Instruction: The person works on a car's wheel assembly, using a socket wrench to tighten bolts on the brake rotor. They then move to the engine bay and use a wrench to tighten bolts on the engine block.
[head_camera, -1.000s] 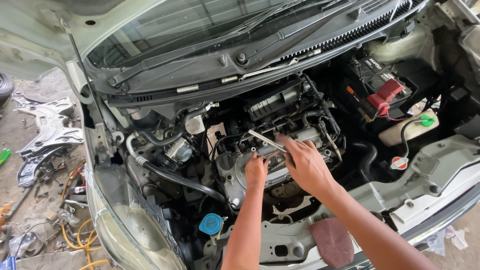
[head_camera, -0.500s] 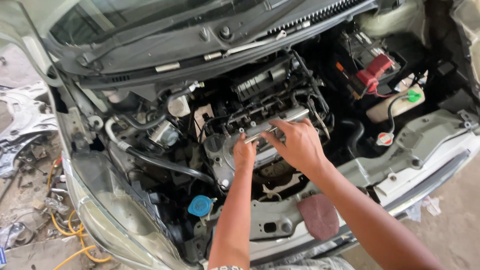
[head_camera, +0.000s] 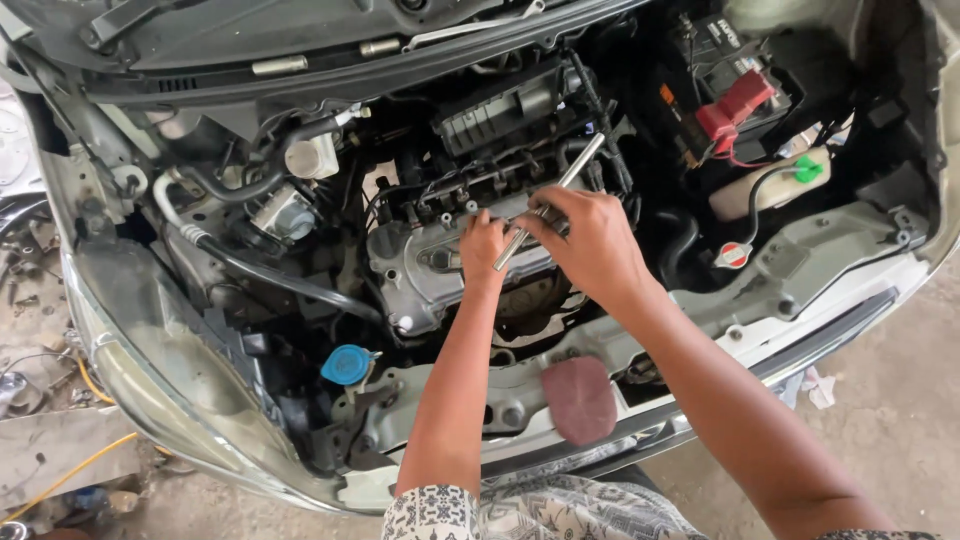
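Observation:
Both my hands are over the grey engine cover (head_camera: 425, 265) in an open car engine bay. My right hand (head_camera: 590, 240) grips a long silver metal wrench bar (head_camera: 560, 195) that slants up to the right. My left hand (head_camera: 485, 245) is closed around the lower end of the same tool, right on top of the engine. What the tool's tip sits on is hidden by my fingers.
A battery with a red terminal cover (head_camera: 735, 105) sits at the back right, beside a white tank with a green cap (head_camera: 805, 170). A blue filler cap (head_camera: 348, 365) is at the front left. A dark red pad (head_camera: 580, 400) lies on the front crossmember. Clutter and yellow hose (head_camera: 70, 475) lie on the ground left.
The wrench bar has swung from lying nearly level to slanting up to the right. Both hands stay on it. The view has moved closer to the engine.

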